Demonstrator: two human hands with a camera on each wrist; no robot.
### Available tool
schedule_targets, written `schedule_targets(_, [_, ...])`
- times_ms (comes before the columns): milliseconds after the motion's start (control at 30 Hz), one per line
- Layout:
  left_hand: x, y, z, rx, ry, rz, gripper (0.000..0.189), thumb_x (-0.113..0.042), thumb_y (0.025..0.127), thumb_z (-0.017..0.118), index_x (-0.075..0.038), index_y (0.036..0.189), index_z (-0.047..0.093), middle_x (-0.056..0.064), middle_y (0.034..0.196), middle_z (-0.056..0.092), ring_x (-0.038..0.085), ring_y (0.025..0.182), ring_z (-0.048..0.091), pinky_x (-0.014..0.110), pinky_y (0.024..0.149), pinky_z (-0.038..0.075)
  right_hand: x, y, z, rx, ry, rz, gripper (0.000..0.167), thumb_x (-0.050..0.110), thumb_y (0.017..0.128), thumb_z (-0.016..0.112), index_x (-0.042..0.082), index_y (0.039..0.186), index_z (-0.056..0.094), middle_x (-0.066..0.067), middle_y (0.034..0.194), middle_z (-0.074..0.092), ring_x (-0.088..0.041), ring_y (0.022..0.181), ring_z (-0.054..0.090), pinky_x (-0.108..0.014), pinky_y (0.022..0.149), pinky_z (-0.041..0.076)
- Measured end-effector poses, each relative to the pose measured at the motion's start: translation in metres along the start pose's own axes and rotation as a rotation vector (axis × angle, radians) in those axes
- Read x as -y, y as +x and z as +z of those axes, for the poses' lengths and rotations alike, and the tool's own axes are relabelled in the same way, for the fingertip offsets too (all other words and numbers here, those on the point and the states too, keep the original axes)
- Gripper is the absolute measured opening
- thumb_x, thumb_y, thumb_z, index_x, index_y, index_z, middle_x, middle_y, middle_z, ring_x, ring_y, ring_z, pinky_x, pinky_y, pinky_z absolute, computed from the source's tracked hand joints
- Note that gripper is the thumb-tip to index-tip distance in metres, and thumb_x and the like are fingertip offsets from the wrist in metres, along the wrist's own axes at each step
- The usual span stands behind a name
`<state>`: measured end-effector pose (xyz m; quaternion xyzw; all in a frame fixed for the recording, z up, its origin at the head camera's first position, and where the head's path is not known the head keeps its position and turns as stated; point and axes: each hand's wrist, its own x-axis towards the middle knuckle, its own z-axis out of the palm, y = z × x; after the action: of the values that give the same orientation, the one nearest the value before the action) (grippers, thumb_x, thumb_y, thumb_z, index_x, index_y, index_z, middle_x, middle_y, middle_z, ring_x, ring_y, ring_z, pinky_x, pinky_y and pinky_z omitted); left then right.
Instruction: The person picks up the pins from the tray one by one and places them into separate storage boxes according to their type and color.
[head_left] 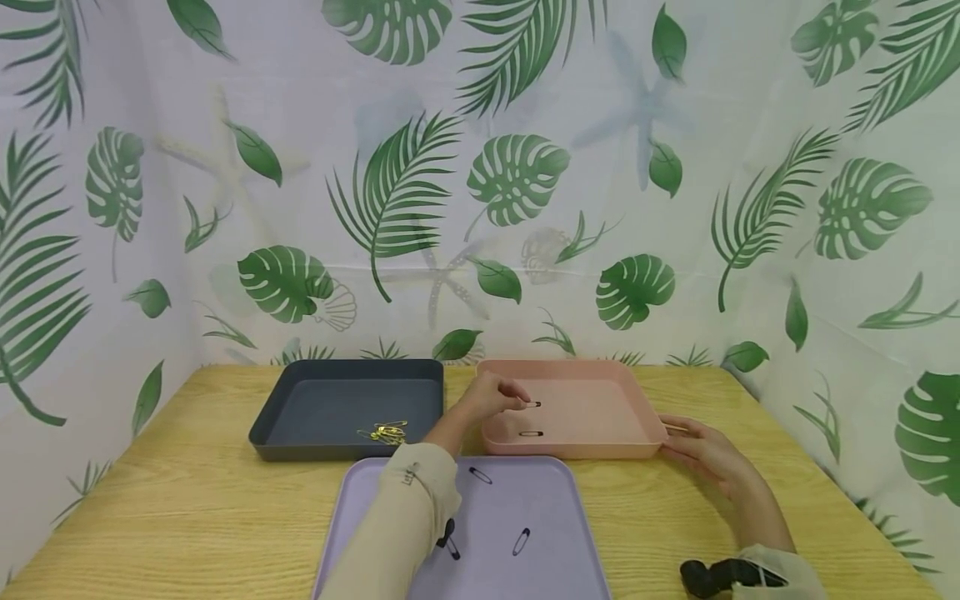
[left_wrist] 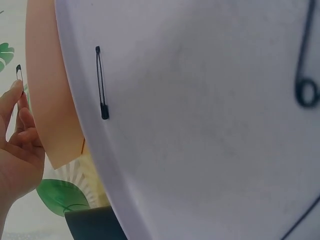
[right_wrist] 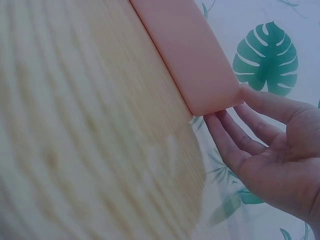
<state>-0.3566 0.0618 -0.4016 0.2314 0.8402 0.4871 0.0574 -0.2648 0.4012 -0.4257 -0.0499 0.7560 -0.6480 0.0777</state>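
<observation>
My left hand (head_left: 491, 396) pinches a black safety pin (left_wrist: 19, 74) between thumb and fingertips, over the left part of the pink tray (head_left: 585, 408). Another black safety pin (head_left: 531, 433) lies inside that tray near its front wall. At the tray's right front corner, my right hand (head_left: 708, 457) holds the outside edge, thumb by the rim and fingers lower on the wall. Black safety pins, one (head_left: 481, 476) near the far edge and another (head_left: 521, 542) closer, lie on the lilac tray (head_left: 558, 500). A third pin (head_left: 453, 548) shows beside my left sleeve.
A dark grey tray (head_left: 300, 408) stands at the back left, with several gold safety pins (head_left: 388, 432) in its front right corner. The trays stand on a wooden table (head_left: 172, 500). A leaf-patterned cloth (head_left: 525, 275) hangs behind and at both sides.
</observation>
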Motion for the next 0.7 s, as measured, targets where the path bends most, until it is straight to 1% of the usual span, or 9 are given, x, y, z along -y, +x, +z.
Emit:
schedule_targets(333, [0.0058, 0.0048, 0.0036, -0.004, 0.005, 0.001, 0.005, -0.005, 0.081, 0.07, -0.002, 0.084, 0.074, 0.003, 0.08, 0.068, 0.01, 0.07, 0.053, 0.021, 0.062, 0.047, -0.0009, -0.0003, -0.0001, -0.004, 0.001, 0.004, 0.057, 0.005, 0.094, 0.05, -0.017, 0.137, 0.018, -0.028, 0.132, 0.039, -0.009, 0.1, 0.056, -0.03, 0.09, 0.044])
schedule_targets(433, [0.0058, 0.0048, 0.0041, -0.004, 0.01, -0.009, 0.006, -0.006, 0.081, 0.07, -0.003, 0.084, 0.074, 0.002, 0.08, 0.068, 0.01, 0.07, 0.053, 0.02, 0.063, 0.047, -0.0011, -0.0004, -0.0004, -0.003, 0.003, 0.009, 0.057, 0.004, 0.095, 0.049, -0.016, 0.138, 0.018, -0.03, 0.134, 0.036, -0.009, 0.101, 0.056, -0.03, 0.091, 0.044])
schedule_targets(600, [0.0053, 0.0043, 0.0044, -0.004, 0.016, -0.003, 0.006, -0.005, 0.081, 0.07, -0.002, 0.085, 0.074, 0.002, 0.079, 0.067, 0.01, 0.069, 0.053, 0.02, 0.061, 0.047, -0.0008, -0.0004, -0.0002, -0.008, -0.007, 0.015, 0.057, 0.006, 0.095, 0.049, -0.015, 0.138, 0.018, -0.032, 0.136, 0.032, -0.01, 0.102, 0.056, -0.03, 0.091, 0.043])
schedule_targets(700, [0.0057, 0.004, 0.0041, -0.003, 0.02, 0.013, 0.006, -0.004, 0.081, 0.07, -0.001, 0.085, 0.074, 0.003, 0.079, 0.068, 0.01, 0.068, 0.053, 0.02, 0.06, 0.047, -0.0003, -0.0003, 0.0003, -0.011, -0.016, 0.019, 0.058, 0.007, 0.095, 0.049, -0.015, 0.138, 0.018, -0.032, 0.136, 0.031, -0.01, 0.103, 0.055, -0.031, 0.091, 0.043])
